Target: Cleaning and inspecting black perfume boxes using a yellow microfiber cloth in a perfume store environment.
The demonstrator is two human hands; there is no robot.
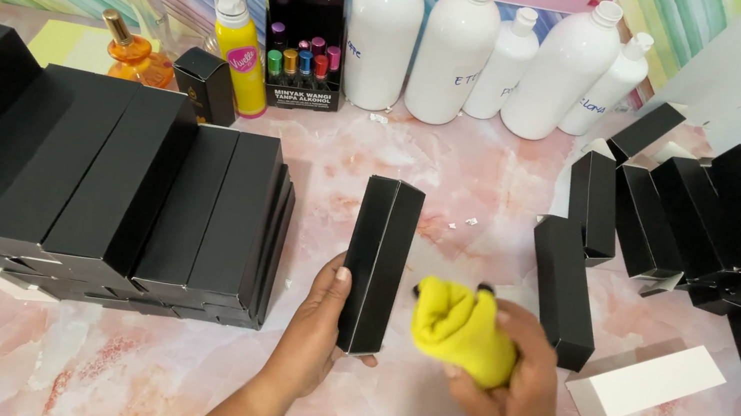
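A tall narrow black box (378, 260) stands upright on the pink marbled table (460, 163) at the centre. My left hand (314, 325) grips it from the left near its base, thumb against its side. My right hand (508, 380) is closed around a bunched yellow cloth (461, 331), held just to the right of the box and close to its side face. Whether the cloth touches the box I cannot tell.
A row of black boxes (81, 177) lies packed at the left. More black boxes (693, 219) lean and lie scattered at the right, beside a white card sleeve (650, 381). Several white bottles (480, 50), a yellow spray bottle (239, 43), perfume bottles (130, 44) and a vial display (304, 39) line the back.
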